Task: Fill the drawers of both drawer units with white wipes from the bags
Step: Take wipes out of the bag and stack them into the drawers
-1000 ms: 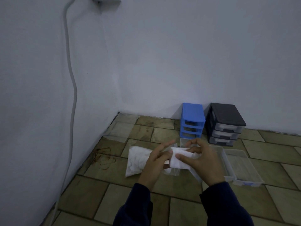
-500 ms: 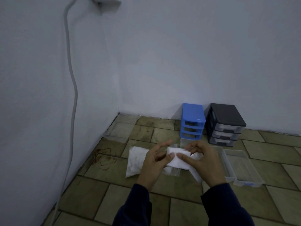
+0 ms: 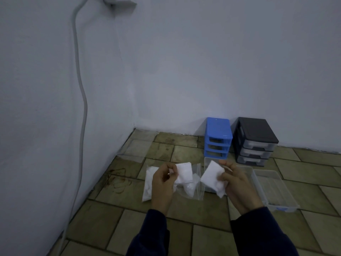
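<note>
Wipes (image 3: 212,176) tilted, one per hand (image 3: 238,183)

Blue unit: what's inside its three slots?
The blue unit shows three dark slots with no drawers; two clear drawers lie on the floor. The slots' depths are too dark to see.

Two drawer units (blue (image 3: 218,137), black (image 3: 255,140)), two loose drawers (image 3: 276,189), two held wipes (image 3: 183,172).
</note>
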